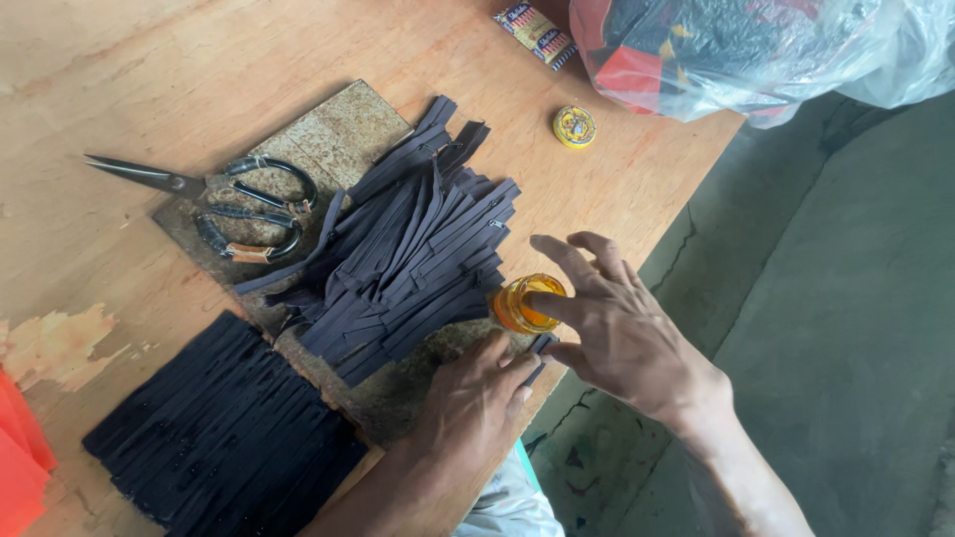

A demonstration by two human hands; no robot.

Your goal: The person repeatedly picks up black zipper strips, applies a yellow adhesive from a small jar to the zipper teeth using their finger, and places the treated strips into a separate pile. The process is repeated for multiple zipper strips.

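- The left hand (pixel 476 398) lies knuckles up at the table's near edge, fingers curled and pinching one end of a dark strip (pixel 538 354).
- The strip is short and mostly hidden by the fingers; what shows runs from the fingertips up and right, toward the other hand.
- The right hand (pixel 617 328) is spread, fingers wide; its fingertips touch the top of a small amber jar (pixel 524 303), which it does not grasp.
- The jar stands upright just above the left fingertips, against the right end of the strip pile (pixel 418 254).
- The pile's strips lie roughly parallel, long axes running from lower left to upper right, away from the hands.
- Beyond the pile, scissors (pixel 214 199) point left on a worn board (pixel 338 124).
- Left of the left wrist lies a flat stack (pixel 224 433) of black strips.
- The table (pixel 119 70) is scuffed plywood; beside it, a grey concrete floor (pixel 846 298).
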